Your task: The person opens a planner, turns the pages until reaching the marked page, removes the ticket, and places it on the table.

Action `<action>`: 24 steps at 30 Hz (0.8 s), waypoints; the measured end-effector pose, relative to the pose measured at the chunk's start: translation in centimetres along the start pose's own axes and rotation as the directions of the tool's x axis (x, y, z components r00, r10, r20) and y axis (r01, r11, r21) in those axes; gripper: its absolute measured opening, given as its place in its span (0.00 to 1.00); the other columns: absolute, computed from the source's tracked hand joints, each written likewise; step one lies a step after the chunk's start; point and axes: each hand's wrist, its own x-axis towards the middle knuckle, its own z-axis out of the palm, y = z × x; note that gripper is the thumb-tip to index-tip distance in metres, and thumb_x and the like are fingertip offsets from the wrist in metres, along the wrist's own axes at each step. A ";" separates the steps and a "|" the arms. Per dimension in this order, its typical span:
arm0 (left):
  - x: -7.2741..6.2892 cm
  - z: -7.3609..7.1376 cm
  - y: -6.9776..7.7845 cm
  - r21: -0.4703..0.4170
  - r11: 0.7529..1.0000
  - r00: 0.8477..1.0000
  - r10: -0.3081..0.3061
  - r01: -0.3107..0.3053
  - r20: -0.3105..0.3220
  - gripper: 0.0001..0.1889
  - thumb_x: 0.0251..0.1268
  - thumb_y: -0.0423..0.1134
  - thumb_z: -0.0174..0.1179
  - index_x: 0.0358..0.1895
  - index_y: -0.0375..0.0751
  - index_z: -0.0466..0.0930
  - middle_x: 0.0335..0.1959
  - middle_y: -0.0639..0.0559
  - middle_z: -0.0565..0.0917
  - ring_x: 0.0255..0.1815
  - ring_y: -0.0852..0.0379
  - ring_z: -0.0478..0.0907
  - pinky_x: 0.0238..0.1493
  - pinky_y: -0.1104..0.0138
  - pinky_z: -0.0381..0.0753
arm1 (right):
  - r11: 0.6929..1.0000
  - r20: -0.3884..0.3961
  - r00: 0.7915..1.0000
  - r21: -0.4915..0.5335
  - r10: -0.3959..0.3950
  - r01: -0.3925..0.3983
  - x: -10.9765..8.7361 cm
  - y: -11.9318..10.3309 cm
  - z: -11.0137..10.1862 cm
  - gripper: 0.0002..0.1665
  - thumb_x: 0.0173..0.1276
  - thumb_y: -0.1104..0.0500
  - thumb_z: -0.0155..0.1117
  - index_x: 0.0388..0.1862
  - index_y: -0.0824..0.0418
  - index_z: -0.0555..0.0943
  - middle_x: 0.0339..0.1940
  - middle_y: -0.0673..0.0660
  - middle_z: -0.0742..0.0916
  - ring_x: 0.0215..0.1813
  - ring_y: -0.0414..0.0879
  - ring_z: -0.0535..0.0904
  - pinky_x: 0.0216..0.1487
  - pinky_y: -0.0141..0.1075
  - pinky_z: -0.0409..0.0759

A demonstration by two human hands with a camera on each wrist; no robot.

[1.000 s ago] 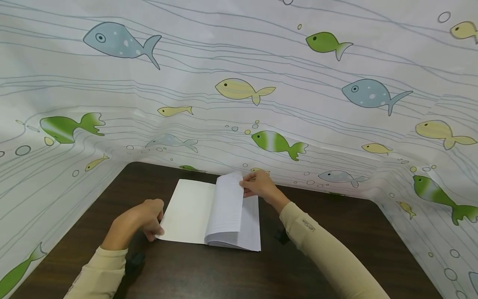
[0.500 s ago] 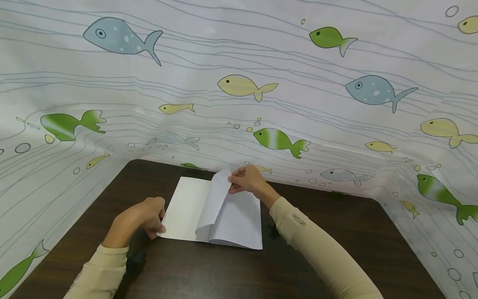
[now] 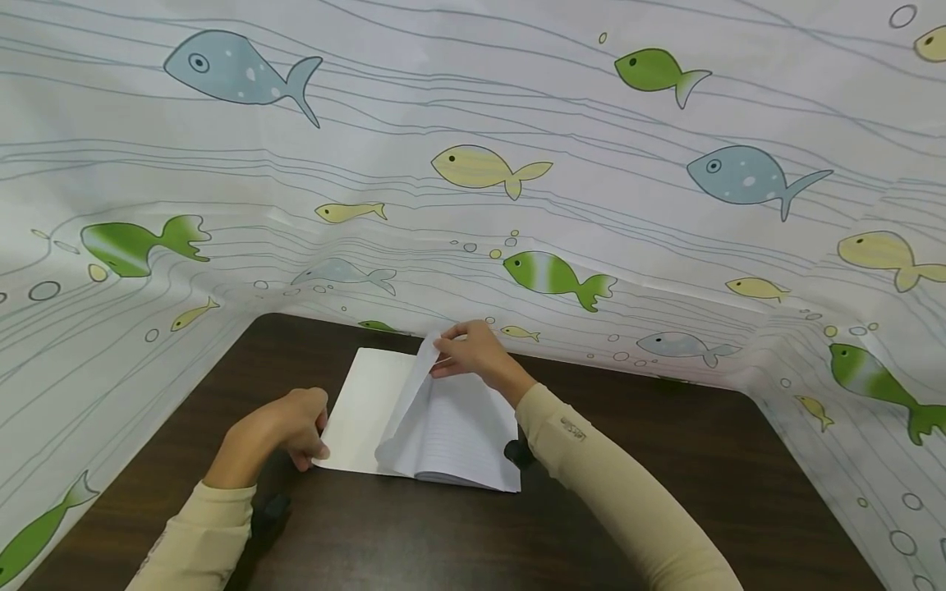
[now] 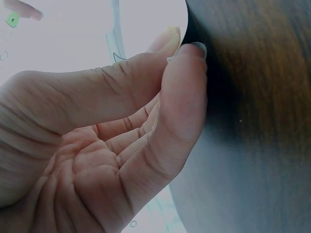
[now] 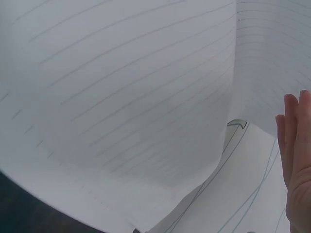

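An open notebook (image 3: pixel 476 423) with faintly lined pages lies on the dark table. Its plain white inside cover (image 3: pixel 358 410) is spread out to the left. Thumb and index finger of my left hand (image 3: pixel 284 427) pinch the cover's near left corner; the left wrist view shows this hold close up. My right hand (image 3: pixel 473 353) holds a raised leaf (image 3: pixel 409 402) near its far edge, between thumb and fingers. That leaf stands up near the spine, leaning left over the cover. In the right wrist view the curved lined page (image 5: pixel 141 87) fills most of the picture.
Dark wood-grain table (image 3: pixel 414 533) surrounds the notebook. White fish-printed sheeting (image 3: pixel 414 98) rises behind the table and along both sides. Small black objects (image 3: pixel 519 453) sit at each wrist.
My right hand has moved left, carrying the leaf from the right side over the spine toward the cover. More of the lined page underneath shows. The left hand keeps its hold on the corner.
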 end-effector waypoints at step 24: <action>0.3 0.0 -0.1 -0.002 1.000 1.000 -0.020 0.020 0.014 0.18 0.60 0.24 0.76 0.41 0.28 0.73 0.31 0.39 0.82 0.23 0.52 0.89 0.32 0.61 0.92 | 1.000 -0.059 0.998 -0.001 -0.016 0.016 1.7 -0.8 5.1 0.14 0.80 0.64 0.62 0.59 0.70 0.77 0.44 0.68 0.92 0.42 0.61 0.95 0.36 0.36 0.93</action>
